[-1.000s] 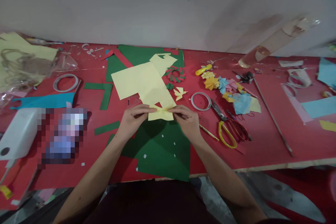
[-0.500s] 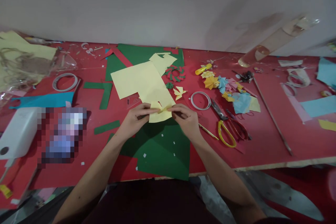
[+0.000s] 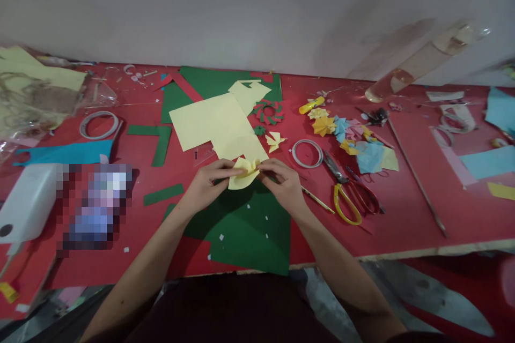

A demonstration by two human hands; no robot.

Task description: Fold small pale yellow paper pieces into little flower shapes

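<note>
While the left hand [image 3: 207, 181] and right hand [image 3: 284, 179] pinch a small pale-yellow paper piece [image 3: 243, 178], a large dark-green paper sheet [image 3: 251, 241] lies beneath

Curled above the green sheet's far edge, the paper piece is held narrowly between thumb and fingers at either side; beyond the green sheet lies a broad pale-yellow paper sheet [image 3: 209, 118]; diagonally beyond the green sheet's right side, a whitish ring-shaped roll [image 3: 308, 166]; to the green sheet's right, metal scissors [image 3: 341, 178] with yellow and red handles.

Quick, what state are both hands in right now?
Left hand: closed, pinching the curled yellow paper at its left side.
Right hand: closed, pinching its right side.
</note>
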